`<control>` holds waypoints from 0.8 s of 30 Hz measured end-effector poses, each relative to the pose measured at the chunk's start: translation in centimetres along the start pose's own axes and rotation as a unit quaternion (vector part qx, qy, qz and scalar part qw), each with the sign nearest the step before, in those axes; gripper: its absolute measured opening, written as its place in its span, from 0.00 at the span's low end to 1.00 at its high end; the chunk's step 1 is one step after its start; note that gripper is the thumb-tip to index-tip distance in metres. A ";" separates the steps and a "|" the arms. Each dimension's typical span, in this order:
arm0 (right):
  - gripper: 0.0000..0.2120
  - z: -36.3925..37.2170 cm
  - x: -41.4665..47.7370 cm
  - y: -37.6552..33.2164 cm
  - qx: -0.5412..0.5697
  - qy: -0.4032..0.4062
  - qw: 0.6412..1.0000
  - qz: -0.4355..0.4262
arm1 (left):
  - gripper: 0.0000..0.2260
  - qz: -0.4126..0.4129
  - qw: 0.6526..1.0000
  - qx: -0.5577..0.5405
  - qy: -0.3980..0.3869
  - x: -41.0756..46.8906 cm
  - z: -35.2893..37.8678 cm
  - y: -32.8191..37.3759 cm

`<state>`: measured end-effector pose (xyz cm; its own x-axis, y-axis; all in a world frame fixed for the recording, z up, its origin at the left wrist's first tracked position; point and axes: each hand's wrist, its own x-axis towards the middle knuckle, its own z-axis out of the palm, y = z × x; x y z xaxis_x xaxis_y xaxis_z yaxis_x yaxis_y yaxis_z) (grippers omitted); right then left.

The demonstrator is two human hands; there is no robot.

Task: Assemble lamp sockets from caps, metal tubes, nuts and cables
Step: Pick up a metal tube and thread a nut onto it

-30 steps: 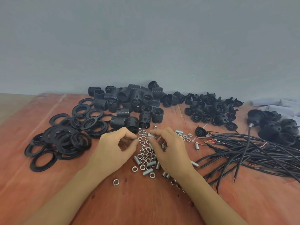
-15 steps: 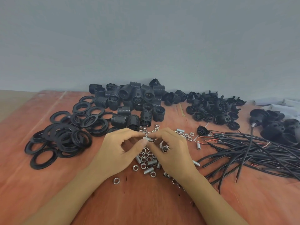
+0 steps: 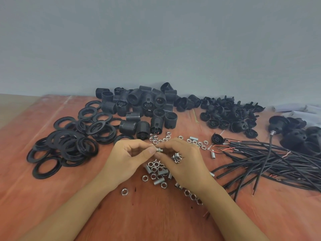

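Nearest me: one stray nut (image 3: 124,191) on the table (image 3: 156,221), more nuts (image 3: 192,196) by my right wrist. Ignore both.

Next out: heap of loose nuts and tubes (image 3: 157,169), directly under my hands. Spare stock if this pair cross-threads.

Step in hand, my read: spinning a nut (image 3: 161,150) onto a metal tube (image 3: 158,150). Tube is in the air just over the heap, bridged between both hands.

Left hand (image 3: 128,159): thumb and forefinger closed tight on its left end, other fingers curled under.
Right hand (image 3: 184,162): thumb and forefinger pinching the right end, where the nut seems to sit. Too small to say how far on it is.

Doing it well: tube and nut square on one axis. Left hand fixed, turn with right fingertips only. Light pressure until the thread catches; if it binds, back off and restart, don't force. Work low over the heap so a drop lands there, not rolling off.

Further out: cables (image 3: 269,159) fanned to my right, bare ends toward me, in reach for threading later. Black rings (image 3: 69,141) piled left. Threaded socket bodies (image 3: 139,110) behind the heap, caps (image 3: 231,113) behind the cables, both back near the grey wall (image 3: 156,40). Cap comes next, I'd guess, so the right hand has the shorter trip.
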<state>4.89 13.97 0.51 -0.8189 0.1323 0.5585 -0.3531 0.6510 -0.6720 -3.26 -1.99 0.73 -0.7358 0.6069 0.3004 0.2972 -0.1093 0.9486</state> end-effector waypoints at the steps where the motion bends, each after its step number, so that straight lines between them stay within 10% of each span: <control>1: 0.08 0.0 0.0 0.0 0.006 -0.001 1.000 0.002 | 0.06 -0.004 1.000 -0.004 0.001 0.0 0.0 0.0; 14: 0.09 0.3 -0.1 -0.4 0.023 -0.004 0.998 -0.054 | 0.24 0.055 0.990 0.130 -0.003 -0.3 0.1 -0.1; 24: 0.04 0.2 -0.1 -1.1 0.100 -0.020 0.992 0.076 | 0.20 0.077 0.983 0.164 0.038 -0.2 0.3 -0.7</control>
<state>5.32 13.12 1.08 -0.8855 0.1840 0.4266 -0.3040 0.4649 -0.8315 -3.17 -1.83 -0.02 -0.7061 0.5416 0.4561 0.5797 0.0724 0.8116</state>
